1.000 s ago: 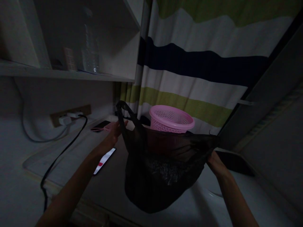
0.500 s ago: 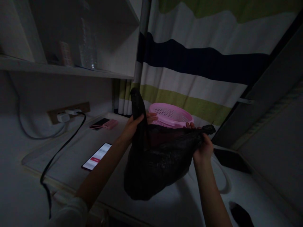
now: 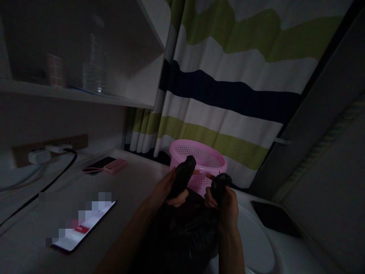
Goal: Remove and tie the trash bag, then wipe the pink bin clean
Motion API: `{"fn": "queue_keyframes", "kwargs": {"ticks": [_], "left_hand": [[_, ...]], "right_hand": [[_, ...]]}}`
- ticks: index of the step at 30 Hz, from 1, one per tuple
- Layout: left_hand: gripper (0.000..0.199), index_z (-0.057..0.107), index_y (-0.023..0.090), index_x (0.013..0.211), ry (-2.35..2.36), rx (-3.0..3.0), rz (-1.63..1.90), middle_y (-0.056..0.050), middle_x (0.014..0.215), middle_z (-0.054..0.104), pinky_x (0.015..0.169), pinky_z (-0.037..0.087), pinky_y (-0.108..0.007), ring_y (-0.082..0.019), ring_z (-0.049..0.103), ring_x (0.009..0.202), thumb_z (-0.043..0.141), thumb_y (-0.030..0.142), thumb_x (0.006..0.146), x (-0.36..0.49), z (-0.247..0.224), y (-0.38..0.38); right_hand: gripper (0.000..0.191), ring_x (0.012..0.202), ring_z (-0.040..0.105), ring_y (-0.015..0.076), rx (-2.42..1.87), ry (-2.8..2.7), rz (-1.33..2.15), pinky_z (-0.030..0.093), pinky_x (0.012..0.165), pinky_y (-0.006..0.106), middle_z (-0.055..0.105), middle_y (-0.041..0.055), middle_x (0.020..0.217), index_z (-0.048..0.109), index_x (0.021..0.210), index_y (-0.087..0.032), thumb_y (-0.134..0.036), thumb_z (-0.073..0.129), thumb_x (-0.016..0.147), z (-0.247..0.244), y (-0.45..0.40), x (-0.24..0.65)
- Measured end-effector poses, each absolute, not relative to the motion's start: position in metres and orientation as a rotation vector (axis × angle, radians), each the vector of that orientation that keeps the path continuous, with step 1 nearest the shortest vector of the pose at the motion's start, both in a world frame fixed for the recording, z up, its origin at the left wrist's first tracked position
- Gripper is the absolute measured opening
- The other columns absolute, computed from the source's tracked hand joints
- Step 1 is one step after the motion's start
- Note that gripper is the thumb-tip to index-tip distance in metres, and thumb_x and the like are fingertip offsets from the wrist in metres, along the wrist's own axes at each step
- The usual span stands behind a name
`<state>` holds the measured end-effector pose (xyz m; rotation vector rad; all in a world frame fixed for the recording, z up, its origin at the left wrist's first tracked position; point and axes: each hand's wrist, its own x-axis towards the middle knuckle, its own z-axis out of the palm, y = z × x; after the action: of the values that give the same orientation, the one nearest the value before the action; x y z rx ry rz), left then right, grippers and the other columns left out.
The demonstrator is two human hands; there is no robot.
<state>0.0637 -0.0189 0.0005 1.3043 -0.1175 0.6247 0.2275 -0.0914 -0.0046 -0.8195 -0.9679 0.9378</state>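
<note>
A black plastic bag [image 3: 188, 236] hangs low in front of me, its body reaching the bottom edge of the view. My left hand [image 3: 168, 190] is closed around one gathered end, which sticks up above the fingers. The other knotted-looking end is gripped by my right hand [image 3: 228, 199], a short way to the right. Between the hands the bag's top sags, and its contents are too dark to make out. Just behind both hands stands a pink perforated basket [image 3: 199, 154].
On the white tabletop [image 3: 137, 171] at left lie a lit phone [image 3: 82, 232], a pink power bank [image 3: 115, 166] and a dark phone [image 3: 99, 165]. A shelf with a clear bottle [image 3: 97, 61] is above. A dark flat object [image 3: 275, 219] lies right; a striped curtain [image 3: 228, 95] hangs behind.
My hands have come closer together and lower in view, bringing the bag's two ends nearer each other. The camera view has shifted, so the lit phone appears lower and the basket stands lower and farther left.
</note>
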Motion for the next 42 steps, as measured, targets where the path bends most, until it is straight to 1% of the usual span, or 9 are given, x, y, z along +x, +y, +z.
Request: {"fn": "queue_keyframes", "kwargs": {"ticks": [4, 9, 12, 16, 22, 25, 29, 31, 42], "left_hand": [[0.054, 0.04, 0.017, 0.128, 0.072, 1.29, 0.486, 0.009, 0.045, 0.04, 0.037, 0.018, -0.016, -0.004, 0.031, 0.034, 0.053, 0.043, 0.082, 0.08, -0.006, -0.033], [0.046, 0.048, 0.017, 0.109, 0.166, 1.309, 0.533, 0.006, 0.063, 0.048, 0.037, 0.025, -0.015, -0.001, 0.041, 0.04, 0.067, 0.035, 0.072, 0.085, -0.015, -0.038], [0.043, 0.048, 0.016, 0.103, 0.176, 1.296, 0.575, 0.007, 0.062, 0.048, 0.034, 0.021, -0.015, 0.0, 0.037, 0.036, 0.068, 0.035, 0.07, 0.086, -0.014, -0.034], [0.043, 0.048, 0.015, 0.103, 0.185, 1.288, 0.536, 0.008, 0.056, 0.046, 0.033, 0.018, -0.015, -0.001, 0.035, 0.034, 0.066, 0.038, 0.072, 0.086, -0.01, -0.034], [0.037, 0.051, 0.015, 0.099, 0.086, 1.303, 0.676, 0.009, 0.049, 0.042, 0.035, 0.019, -0.015, -0.002, 0.031, 0.035, 0.061, 0.043, 0.077, 0.085, -0.01, -0.037], [0.032, 0.055, 0.013, 0.093, 0.096, 1.423, 0.81, 0.006, 0.055, 0.047, 0.041, 0.027, -0.017, -0.003, 0.038, 0.042, 0.062, 0.04, 0.077, 0.083, -0.01, -0.042], [0.023, 0.057, 0.013, 0.084, 0.154, 1.507, 0.905, 0.007, 0.051, 0.044, 0.045, 0.028, -0.019, -0.005, 0.037, 0.043, 0.059, 0.035, 0.079, 0.079, -0.009, -0.051], [0.019, 0.057, 0.013, 0.083, 0.174, 1.571, 0.956, 0.005, 0.055, 0.046, 0.049, 0.033, -0.02, -0.006, 0.042, 0.048, 0.057, 0.032, 0.08, 0.077, -0.009, -0.052], [0.021, 0.056, 0.015, 0.085, 0.139, 2.097, 1.3, -0.005, 0.086, 0.056, 0.078, 0.044, -0.028, -0.016, 0.054, 0.083, 0.045, 0.033, 0.088, 0.061, -0.002, -0.046]], "right_hand": [[0.031, 0.038, 0.038, 0.0101, -1.025, -0.918, 0.805, 0.033, 0.037, 0.022, 0.042, -0.0091, 0.048, 0.051, 0.093, -0.026, -0.045, 0.06, 0.07, -0.015, -0.083, 0.233], [0.058, 0.07, 0.058, 0.0146, -1.108, -1.215, 0.597, 0.049, 0.061, 0.027, 0.06, -0.0029, 0.084, 0.038, 0.119, -0.03, -0.029, 0.066, 0.068, -0.018, -0.088, 0.212], [0.068, 0.083, 0.059, 0.0153, -1.134, -1.393, 0.515, 0.05, 0.073, 0.029, 0.058, 0.0018, 0.103, 0.029, 0.132, -0.03, -0.025, 0.062, 0.072, -0.011, -0.103, 0.201], [0.073, 0.087, 0.06, 0.0152, -1.146, -1.448, 0.608, 0.049, 0.081, 0.031, 0.057, 0.0025, 0.112, 0.022, 0.138, -0.032, -0.025, 0.059, 0.075, -0.002, -0.118, 0.204], [0.08, 0.116, 0.049, 0.0189, -1.144, -1.493, 0.623, 0.04, 0.099, 0.037, 0.046, 0.0032, 0.13, 0.027, 0.135, -0.034, -0.027, 0.07, 0.068, 0.0, -0.131, 0.207], [0.074, 0.114, 0.049, 0.0195, -1.133, -1.413, 0.475, 0.04, 0.099, 0.038, 0.049, 0.0031, 0.125, 0.034, 0.13, -0.032, -0.03, 0.073, 0.067, -0.002, -0.129, 0.198], [0.029, 0.098, 0.056, 0.0184, -1.111, -1.312, 0.309, 0.046, 0.089, 0.036, 0.059, 0.0021, 0.1, 0.055, 0.104, -0.026, -0.038, 0.061, 0.078, -0.003, -0.123, 0.191], [0.02, 0.089, 0.058, 0.0172, -1.117, -1.319, 0.227, 0.048, 0.083, 0.034, 0.061, 0.0017, 0.092, 0.059, 0.094, -0.024, -0.038, 0.058, 0.081, -0.003, -0.122, 0.191], [0.027, 0.088, 0.057, 0.0181, -1.129, -1.329, -0.048, 0.043, 0.08, 0.034, 0.063, 0.0027, 0.095, 0.063, 0.101, -0.025, -0.043, 0.05, 0.085, -0.005, -0.119, 0.192]]}}
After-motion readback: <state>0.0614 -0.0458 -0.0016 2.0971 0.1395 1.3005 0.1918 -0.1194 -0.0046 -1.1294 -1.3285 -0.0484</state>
